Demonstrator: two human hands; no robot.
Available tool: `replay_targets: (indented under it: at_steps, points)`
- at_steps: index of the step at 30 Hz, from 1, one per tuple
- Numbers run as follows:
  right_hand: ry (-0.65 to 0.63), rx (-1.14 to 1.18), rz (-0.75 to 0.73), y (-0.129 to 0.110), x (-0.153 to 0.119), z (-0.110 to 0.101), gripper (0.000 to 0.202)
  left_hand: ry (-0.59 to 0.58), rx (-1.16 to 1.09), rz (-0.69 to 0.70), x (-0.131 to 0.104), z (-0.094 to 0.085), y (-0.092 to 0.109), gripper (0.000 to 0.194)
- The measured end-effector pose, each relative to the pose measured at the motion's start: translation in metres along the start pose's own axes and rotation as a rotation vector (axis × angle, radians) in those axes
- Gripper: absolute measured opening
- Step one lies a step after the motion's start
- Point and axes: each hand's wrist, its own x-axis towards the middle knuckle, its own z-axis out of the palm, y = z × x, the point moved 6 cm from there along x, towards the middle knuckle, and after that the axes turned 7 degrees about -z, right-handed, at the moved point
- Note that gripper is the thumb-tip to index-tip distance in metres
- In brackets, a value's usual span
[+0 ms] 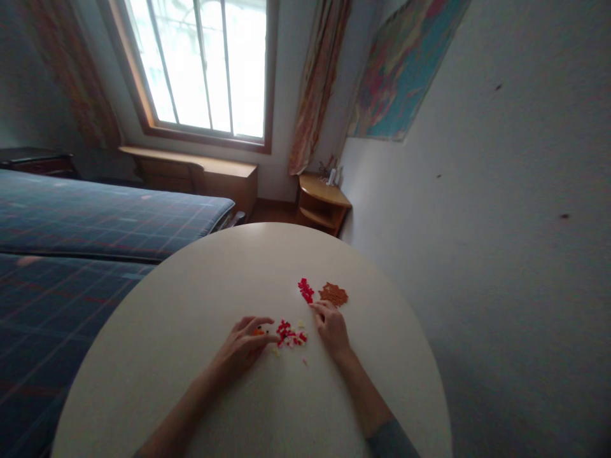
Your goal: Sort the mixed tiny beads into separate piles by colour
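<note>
My left hand (245, 342) rests low over the round table, thumb and fingers apart. Small orange pieces (258, 331) show between its fingers on the tabletop. Just past its thumb lies a loose pile of small red and white pieces (289, 336), with a few yellowish bits around it. My right hand (330, 324) has its fingers drawn together, the tips touching the near end of a small red heap (305, 290). Whether a piece is pinched there is too small to tell. Beside that heap, beyond the right knuckles, brown pieces (334, 293) lie in a flat cluster.
The round pale table (248, 273) has a curved edge. A plaid mattress (109, 213) stands left of it. Beyond are a wooden desk (229, 170) under the window and a corner shelf (322, 197). A white wall (477, 267) runs along the right.
</note>
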Motion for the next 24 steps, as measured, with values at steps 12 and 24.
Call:
replay_targets:
  at_steps: [12,24]
  points:
    - [0.012,0.017,-0.024,0.0004,-0.0009,0.0009,0.035,0.007,-0.017,0.004,0.0004,0.0008,-0.0005,0.024]
    - [0.032,0.041,-0.046,0.0046,-0.0018,0.003,0.035,0.041,-0.039,0.018,0.0014,0.0055,-0.0057,0.014]
